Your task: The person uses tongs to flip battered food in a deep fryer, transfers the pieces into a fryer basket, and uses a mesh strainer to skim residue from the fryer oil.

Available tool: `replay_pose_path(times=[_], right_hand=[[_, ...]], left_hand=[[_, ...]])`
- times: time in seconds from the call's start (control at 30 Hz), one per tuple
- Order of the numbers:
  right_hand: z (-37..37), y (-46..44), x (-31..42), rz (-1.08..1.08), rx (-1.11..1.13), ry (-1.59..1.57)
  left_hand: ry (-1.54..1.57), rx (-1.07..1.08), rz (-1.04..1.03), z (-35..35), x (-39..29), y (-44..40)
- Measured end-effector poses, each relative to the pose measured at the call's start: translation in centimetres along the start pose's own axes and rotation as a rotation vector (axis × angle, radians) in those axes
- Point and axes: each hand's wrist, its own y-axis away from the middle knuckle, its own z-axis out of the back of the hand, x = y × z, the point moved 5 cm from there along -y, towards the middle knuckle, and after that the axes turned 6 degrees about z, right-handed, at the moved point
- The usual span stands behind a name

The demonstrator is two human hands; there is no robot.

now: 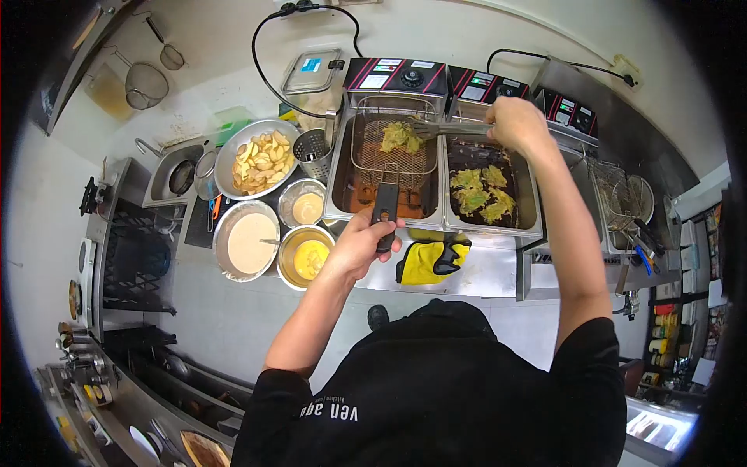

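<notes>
Stands, seen from above, in a black shirt before a row of countertop fryers. Grips the black handle of a wire basket with the left hand, wrapped firmly around it at the front edge of the leftmost fryer. Holds metal tongs in the right hand, clasped around their near end above the back of the second fryer. Reaches leftward with the tongs to a ragged, green-gold fritter lying in the far part of the basket, with the tips against it; cannot tell whether pinched between them or only touched.

In the second fryer, below the tongs: more fritters, clustered together in dark oil. To the left of the fryers: four metal bowls, with cut potatoes, pale batter, a smaller amount of cream-coloured mixture and yellow liquid. On the steel surface nearer the body: a crumpled yellow-and-black item, perhaps cloth or gloves; cannot tell which.
</notes>
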Motion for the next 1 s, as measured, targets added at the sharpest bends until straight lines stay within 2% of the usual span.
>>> replay_pose_path(times=[0.2,0.27,0.4,0.57,0.8,0.87,1.0], right_hand=[[3.3,-2.8,2.1,0.03,0.086,0.11],[2.9,-4.2,2.7,0.072,0.215,0.167],[2.9,-6.5,3.5,0.015,0.299,0.164],[2.1,-9.4,4.3,0.128,0.172,0.361],[1.7,-10.1,5.5,0.172,0.04,0.361],[2.0,-9.9,5.5,0.183,-0.09,0.334],[1.8,-5.7,7.3,0.273,-0.149,0.335]], left_hand=[[-0.017,-0.011,0.002,0.0,0.1,0.0],[-0.025,-0.017,-0.008,0.0,0.0,0.0],[-0.013,-0.043,-0.02,0.0,-0.1,0.1],[-0.025,-0.019,-0.005,0.1,0.1,-0.1],[-0.039,-0.019,-0.009,-0.2,-0.2,0.1],[-0.046,-0.019,-0.01,-0.2,-0.3,0.2],[-0.021,-0.015,-0.019,-0.3,-0.3,0.2]])
